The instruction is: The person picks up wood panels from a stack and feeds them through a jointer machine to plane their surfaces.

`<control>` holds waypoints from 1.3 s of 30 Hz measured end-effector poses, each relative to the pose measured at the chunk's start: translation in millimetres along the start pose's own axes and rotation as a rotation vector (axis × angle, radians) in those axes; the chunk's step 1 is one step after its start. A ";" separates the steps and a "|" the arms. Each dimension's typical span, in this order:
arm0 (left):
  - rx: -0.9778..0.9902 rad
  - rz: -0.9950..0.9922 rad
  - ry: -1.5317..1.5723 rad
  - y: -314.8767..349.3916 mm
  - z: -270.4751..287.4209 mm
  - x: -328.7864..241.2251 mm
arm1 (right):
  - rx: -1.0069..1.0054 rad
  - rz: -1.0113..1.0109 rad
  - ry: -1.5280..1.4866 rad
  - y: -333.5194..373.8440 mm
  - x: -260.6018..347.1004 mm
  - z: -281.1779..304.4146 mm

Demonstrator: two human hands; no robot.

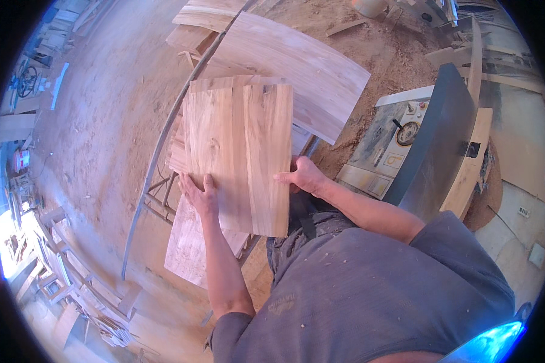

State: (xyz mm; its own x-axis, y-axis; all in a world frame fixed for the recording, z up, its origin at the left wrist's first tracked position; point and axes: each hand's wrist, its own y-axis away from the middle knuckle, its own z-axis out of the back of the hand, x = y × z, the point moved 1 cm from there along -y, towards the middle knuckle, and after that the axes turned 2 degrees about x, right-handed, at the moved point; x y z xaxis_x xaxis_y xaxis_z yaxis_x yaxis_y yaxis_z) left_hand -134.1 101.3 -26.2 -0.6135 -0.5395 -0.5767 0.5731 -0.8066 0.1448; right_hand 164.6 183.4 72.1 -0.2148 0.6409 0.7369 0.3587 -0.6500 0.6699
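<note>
In front of me is a pale wooden panel (239, 151) made of joined strips. It lies tilted on top of other panels (177, 148) whose edges show behind it and to its left. My left hand (201, 195) grips its left edge, thumb on the top face and fingers along the side. At the right edge, my right hand (304, 176) has its thumb on top, and its fingers go under and out of sight. Another light panel (191, 251) sticks out below the left edge.
Beyond the stack lies a larger wooden panel (297, 63). A curved metal bar (163, 130) runs along the left. At right stands a machine with a control panel (399, 136) and a dark cover (439, 136). Wood offcuts (72, 278) pile up at lower left.
</note>
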 end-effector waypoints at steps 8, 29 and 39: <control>0.142 0.053 0.320 5.3 24.6 -45.4 | 0.016 0.059 -0.416 15.5 5.4 10.6; 1.039 -0.617 0.691 50.9 -7.2 -461.1 | -0.657 0.659 -0.754 171.6 -20.5 291.2; 0.651 -1.905 -0.151 261.3 -100.8 -524.5 | -0.929 1.262 -1.140 314.9 -52.7 250.9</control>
State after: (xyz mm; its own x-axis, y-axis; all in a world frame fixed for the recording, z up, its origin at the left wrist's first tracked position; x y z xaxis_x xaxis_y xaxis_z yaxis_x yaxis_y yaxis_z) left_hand 392.2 197.9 233.1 -0.1327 0.9562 -0.2607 -0.9572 -0.1919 -0.2168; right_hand 516.8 47.3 221.5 0.4788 -0.6234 0.6182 -0.7913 -0.6114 -0.0037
